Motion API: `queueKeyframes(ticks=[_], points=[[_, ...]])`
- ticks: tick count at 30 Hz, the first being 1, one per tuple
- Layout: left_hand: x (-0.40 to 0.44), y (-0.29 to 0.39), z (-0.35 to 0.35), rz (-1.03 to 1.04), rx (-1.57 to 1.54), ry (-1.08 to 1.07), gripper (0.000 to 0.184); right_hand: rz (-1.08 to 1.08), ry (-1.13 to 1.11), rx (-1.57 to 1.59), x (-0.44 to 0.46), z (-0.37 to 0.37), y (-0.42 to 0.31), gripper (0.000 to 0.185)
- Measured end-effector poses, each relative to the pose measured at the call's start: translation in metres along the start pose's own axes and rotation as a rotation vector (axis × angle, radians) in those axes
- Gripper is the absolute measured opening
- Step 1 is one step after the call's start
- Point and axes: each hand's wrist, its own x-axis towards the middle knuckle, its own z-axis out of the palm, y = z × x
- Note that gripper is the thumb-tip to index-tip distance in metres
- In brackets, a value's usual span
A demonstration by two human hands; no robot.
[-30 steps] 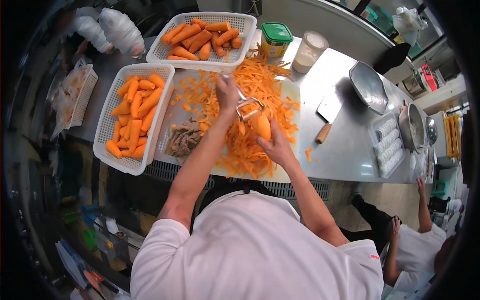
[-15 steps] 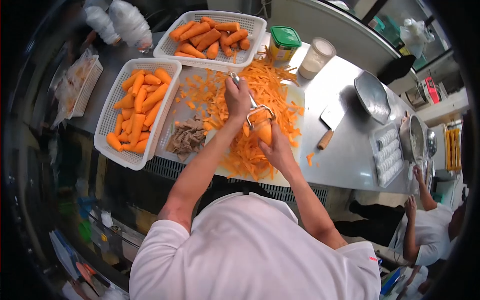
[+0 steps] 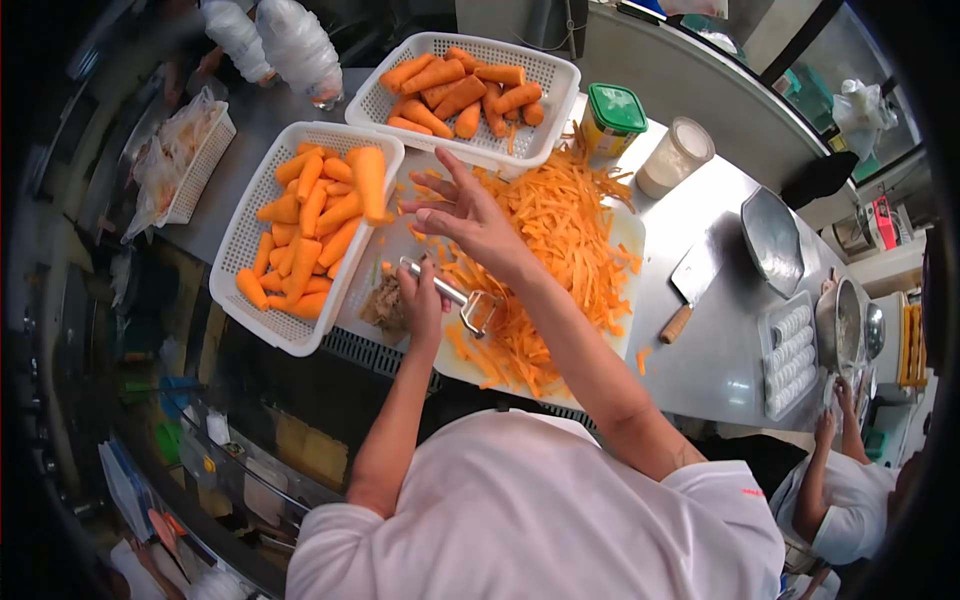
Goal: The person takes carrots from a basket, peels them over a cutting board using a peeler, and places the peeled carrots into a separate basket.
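Note:
My left hand [image 3: 424,303] is closed round the handle of a metal peeler [image 3: 478,312], low over the near left side of the peelings. Fingers spread, my right hand [image 3: 470,215] reaches across toward the left basket and holds nothing. Just beyond its fingertips a peeled carrot [image 3: 368,182] is at the right rim of the white basket [image 3: 228,262], apart from the hand; whether it rests on the other carrots or is still falling I cannot tell. Orange carrot peelings [image 3: 560,250] lie heaped on a pale cutting board [image 3: 628,235]. A crumpled brown cloth [image 3: 385,308] is partly behind my left hand.
Another white basket [image 3: 560,75] at the back holds carrots with rougher skins. A green-lidded tub [image 3: 613,115], a clear jar [image 3: 676,157] and a cleaver [image 3: 690,275] stand or lie to the right. A co-worker [image 3: 850,490] is at the table's right end.
My right hand has carried the carrot leftward to the basket and let go, its fingers opening. My left hand has drawn back toward me with the peeler. The view has shifted slightly.

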Motion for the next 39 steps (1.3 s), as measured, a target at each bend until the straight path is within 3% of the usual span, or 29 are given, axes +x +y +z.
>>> queueKeyframes(ticks=[1, 3, 5, 7, 9, 11, 13, 15, 17, 19, 21, 23, 25, 28, 30, 33, 34, 36, 39], points=[[-0.003, 0.004, -0.008, -0.022, 0.0, -0.026, 0.019, -0.005, -0.004, -0.005, 0.013, -0.008, 0.003, 0.078], [-0.011, 0.007, -0.024, -0.107, -0.112, -0.118, 0.011, 0.039, 0.063, -0.314, 0.04, -0.038, 0.016, 0.074], [-0.022, 0.008, -0.032, -0.125, -0.165, -0.121, 0.011, 0.01, 0.183, -0.578, 0.085, -0.091, 0.039, 0.06], [-0.031, 0.004, -0.04, -0.163, -0.233, -0.184, 0.011, -0.132, 0.298, -0.999, 0.129, -0.146, 0.042, 0.052], [-0.039, 0.002, -0.045, -0.207, -0.16, -0.226, 0.009, -0.165, 0.454, -1.359, 0.171, -0.194, 0.046, 0.055], [-0.042, 0.0, -0.054, -0.191, -0.111, -0.232, 0.01, 0.114, 0.441, -1.555, 0.205, -0.226, 0.036, 0.065], [-0.044, -0.004, -0.064, -0.181, -0.063, -0.235, 0.011, 0.018, 0.423, -1.706, 0.228, -0.275, 0.053, 0.066], [-0.041, -0.005, -0.08, -0.163, 0.179, -0.326, 0.007, -0.087, 0.406, -1.852, 0.239, -0.306, 0.064, 0.068], [-0.041, -0.005, -0.09, -0.176, 0.227, -0.35, 0.012, -0.006, 0.216, -1.728, 0.245, -0.321, 0.064, 0.082], [-0.043, 0.006, -0.087, -0.11, 0.641, -0.504, 0.018, 0.024, 0.268, -1.757, 0.239, -0.299, 0.046, 0.08], [-0.049, 0.012, -0.074, -0.011, 0.748, -0.544, 0.028, 0.21, 0.133, -1.76, 0.229, -0.285, 0.032, 0.071], [-0.049, 0.014, -0.065, 0.1, 0.926, -0.659, 0.032, 0.116, 0.097, -1.747, 0.225, -0.287, 0.026, 0.067], [-0.047, 0.023, -0.059, 0.062, 0.94, -0.663, 0.034, 0.023, 0.057, -1.737, 0.213, -0.278, 0.007, 0.063], [-0.049, 0.057, -0.05, 0.044, 0.879, -0.591, 0.038, -0.062, 0.156, -1.236, 0.152, -0.228, -0.071, 0.051], [-0.045, 0.069, -0.053, 0.075, 0.769, -0.501, 0.04, -0.15, 0.207, -0.874, 0.115, -0.23, -0.101, 0.059], [-0.041, 0.077, -0.043, 0.168, 0.683, -0.503, 0.043, -0.254, 0.233, -0.156, 0.048, -0.229, -0.113, 0.053], [-0.039, 0.082, -0.033, 0.192, 0.723, -0.524, 0.045, -0.302, 0.339, 0.026, 0.028, -0.202, -0.109, 0.044], [-0.037, 0.087, -0.006, 0.276, 0.742, -0.536, 0.045, -0.063, 0.527, 0.044, -0.009, -0.204, -0.08, 0.052], [-0.046, 0.105, 0.072, 0.43, 0.651, -0.536, 0.04, 0.075, 0.628, 0.181, -0.051, -0.183, -0.03, 0.05]])
